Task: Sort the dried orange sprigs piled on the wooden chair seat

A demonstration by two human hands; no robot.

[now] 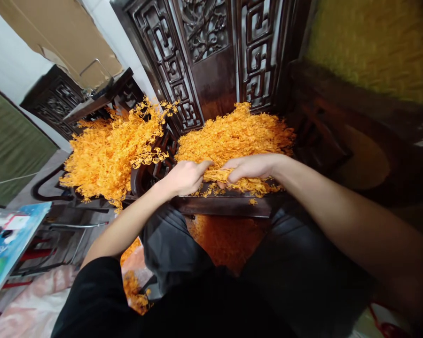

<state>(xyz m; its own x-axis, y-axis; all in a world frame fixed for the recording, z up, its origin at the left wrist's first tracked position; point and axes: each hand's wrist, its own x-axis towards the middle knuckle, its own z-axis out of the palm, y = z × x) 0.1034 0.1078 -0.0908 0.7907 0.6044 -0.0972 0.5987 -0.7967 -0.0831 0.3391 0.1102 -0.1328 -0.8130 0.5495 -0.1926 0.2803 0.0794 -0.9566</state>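
Observation:
A large heap of orange artificial flower sprays (236, 134) lies on the seat of a dark carved wooden chair (220, 206). At its front edge my right hand (248, 168) is closed around a small bunch of orange sprays (215, 175), whose ends point left. My left hand (187, 177) is closed at that left end, with the index finger stretched over it toward the right hand. What the curled left fingers grip is partly hidden. Loose orange bits lie on the seat edge below both hands.
A second big pile of orange sprays (105, 157) rests on another chair at the left. Carved back panels (215, 80) rise behind the heap. More orange material (227, 237) lies below the seat between my knees. A blue printed board (17, 244) stands at the lower left.

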